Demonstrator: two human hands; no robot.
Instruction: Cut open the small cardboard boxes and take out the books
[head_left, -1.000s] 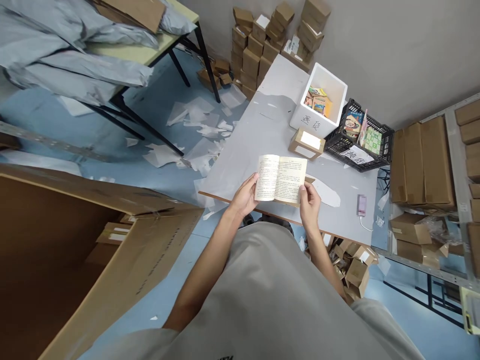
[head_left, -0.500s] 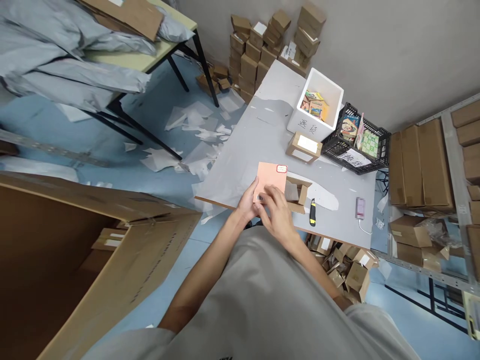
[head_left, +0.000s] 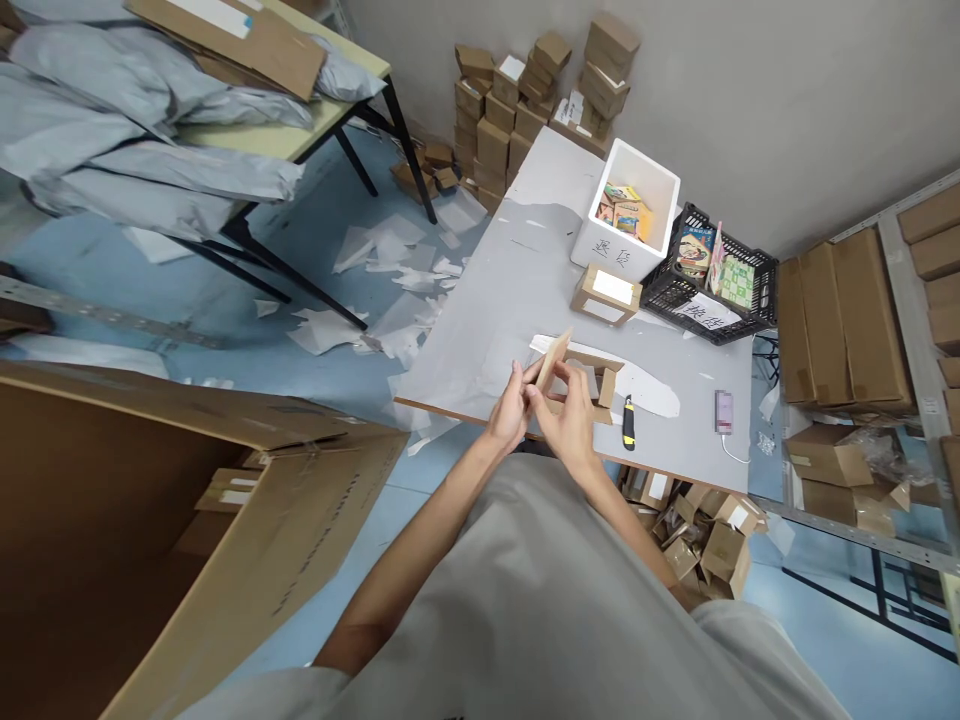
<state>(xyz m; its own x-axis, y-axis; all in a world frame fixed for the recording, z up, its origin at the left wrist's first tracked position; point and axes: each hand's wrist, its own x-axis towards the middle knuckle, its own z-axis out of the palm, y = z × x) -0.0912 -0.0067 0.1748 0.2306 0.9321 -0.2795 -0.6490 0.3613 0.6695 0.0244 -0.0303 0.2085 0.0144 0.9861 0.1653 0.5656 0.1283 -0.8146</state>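
A thin book with a pale orange cover is tilted nearly edge-on above the table's front edge. My left hand is closed round its left side, and the fingers of my right hand grip it from the right. Just behind my right hand lies an opened cardboard box with its flaps up, partly hidden by the hand. A yellow and black box cutter rests to the right of that box. Beneath them is a white sheet.
On the grey table stand a closed carton, a white foam bin of books and a black crate. A phone with a cable lies at right. A large carton is at left; small boxes pile below.
The book has turned from showing its flat cover with label and barcode to nearly edge-on. My right hand has shifted from lying across the cover to its right side.
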